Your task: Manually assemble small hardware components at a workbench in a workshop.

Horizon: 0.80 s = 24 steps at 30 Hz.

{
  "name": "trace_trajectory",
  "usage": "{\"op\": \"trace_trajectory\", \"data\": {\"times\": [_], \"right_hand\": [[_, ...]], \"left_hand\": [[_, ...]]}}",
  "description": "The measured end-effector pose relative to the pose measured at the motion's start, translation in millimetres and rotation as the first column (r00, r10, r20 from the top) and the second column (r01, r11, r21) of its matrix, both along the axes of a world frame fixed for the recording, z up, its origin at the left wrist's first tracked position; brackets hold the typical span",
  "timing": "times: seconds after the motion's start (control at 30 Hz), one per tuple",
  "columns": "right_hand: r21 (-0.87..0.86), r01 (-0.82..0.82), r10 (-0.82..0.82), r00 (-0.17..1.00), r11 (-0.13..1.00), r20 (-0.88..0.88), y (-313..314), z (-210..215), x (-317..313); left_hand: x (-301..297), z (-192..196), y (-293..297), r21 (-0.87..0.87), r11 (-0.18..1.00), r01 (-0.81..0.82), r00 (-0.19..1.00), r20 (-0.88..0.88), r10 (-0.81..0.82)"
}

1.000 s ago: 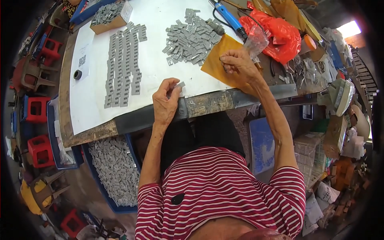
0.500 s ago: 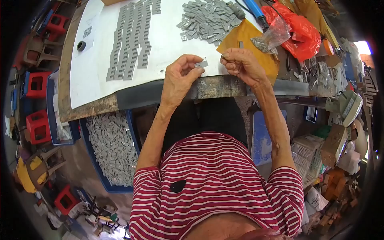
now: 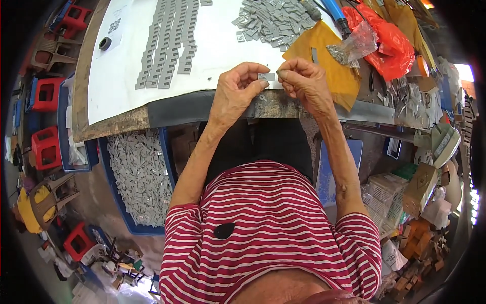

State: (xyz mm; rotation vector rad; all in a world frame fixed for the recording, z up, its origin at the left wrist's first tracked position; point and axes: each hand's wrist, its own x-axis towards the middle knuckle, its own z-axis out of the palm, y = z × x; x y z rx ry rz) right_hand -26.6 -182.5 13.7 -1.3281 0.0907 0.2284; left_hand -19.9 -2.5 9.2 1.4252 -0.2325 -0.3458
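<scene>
Between the thumb and fingers of my left hand (image 3: 234,93) is a small flat grey rectangular piece (image 3: 269,77), held just above the front edge of the white-covered table. Close by its right end, my right hand (image 3: 309,83) is closed in a pinch; what its fingertips hold, if anything, is too small to name. Similar grey pieces lie in neat overlapping rows (image 3: 170,43) to the left. Beyond my hands spreads a loose pile of grey pieces (image 3: 276,23).
An orange-brown sheet (image 3: 329,76) lies right of my hands, under a clear bag of tiny metal parts (image 3: 344,53). Past it are a blue-handled tool (image 3: 334,11) and a red plastic bag (image 3: 392,53). A black ring (image 3: 105,43) stands far left. Below is a blue bin (image 3: 119,202) full of pieces.
My right hand has come left toward the grey piece, so my fingertips are closer together. My left hand has shifted slightly right, still holding the piece. The view has shifted a little.
</scene>
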Motion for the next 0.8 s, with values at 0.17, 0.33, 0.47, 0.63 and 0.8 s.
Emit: {"op": "trace_trajectory", "data": {"times": [0.17, 0.33, 0.47, 0.63, 0.8], "right_hand": [[0.054, -0.009, 0.009, 1.0, 0.998, 0.005, 6, -4, -6], [0.104, 0.007, -0.01, 0.999, 0.995, 0.031, 5, -9, -14], [0.115, 0.043, -0.046, 0.999, 0.992, 0.019, 10, -11, -21], [0.112, 0.092, -0.098, 0.994, 0.99, 0.055, 14, -14, -27], [0.153, 0.116, -0.122, 0.992, 0.981, 0.031, 19, -14, -33]], "left_hand": [[-3, -1, -4, -0.034, 0.999, -0.013, 1.0, 0.0, 0.013], [-6, -2, -10, -0.02, 0.997, -0.068, 0.996, 0.058, 0.069], [-11, -6, -18, -0.023, 0.996, -0.092, 0.993, 0.075, 0.093], [-14, -10, -23, -0.159, 0.97, -0.183, 0.983, -0.013, 0.183], [-15, -7, -24, -0.246, 0.958, -0.144, 0.988, -0.081, 0.128]]}}
